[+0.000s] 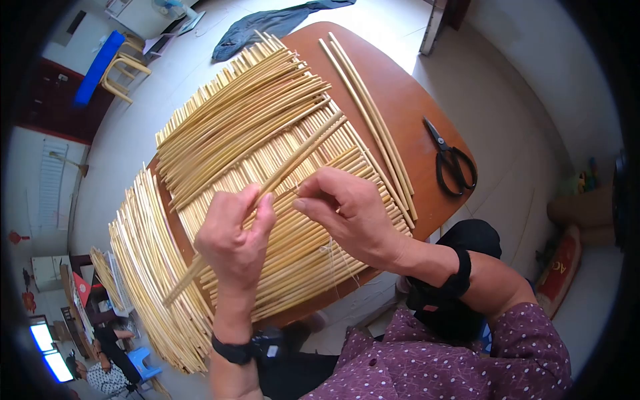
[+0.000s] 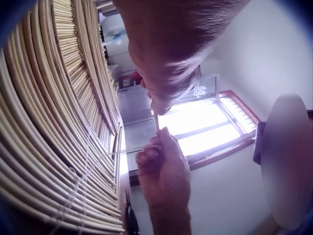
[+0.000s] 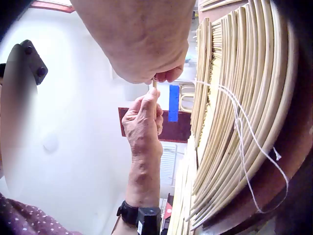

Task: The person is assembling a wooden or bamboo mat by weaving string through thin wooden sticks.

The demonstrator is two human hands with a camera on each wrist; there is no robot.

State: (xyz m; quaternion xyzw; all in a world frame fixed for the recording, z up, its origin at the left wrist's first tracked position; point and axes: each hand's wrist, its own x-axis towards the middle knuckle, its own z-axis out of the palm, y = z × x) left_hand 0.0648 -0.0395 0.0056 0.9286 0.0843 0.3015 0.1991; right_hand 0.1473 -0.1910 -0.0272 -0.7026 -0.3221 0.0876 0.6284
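Note:
My left hand (image 1: 233, 230) grips a few thin straw-coloured sticks (image 1: 293, 160) that slant over the mat, their lower ends (image 1: 180, 288) showing past the wrist. Close beside it, my right hand (image 1: 350, 210) has thumb and forefinger pinched together. A white string (image 2: 134, 149) runs from the right hand's fingers toward the mat in the left wrist view. Below both hands lies a mat of sticks (image 1: 287, 267) in rows. Loose white string (image 3: 244, 161) trails over its near edge in the right wrist view.
A brown table (image 1: 360, 60) bears the mat, several loose sticks (image 1: 373, 127) and black-handled scissors (image 1: 450, 160) at the right. Another bundle of sticks (image 1: 150, 267) lies at the left. A dark cloth (image 1: 267, 30) lies beyond the table. A person (image 1: 110, 367) sits at lower left.

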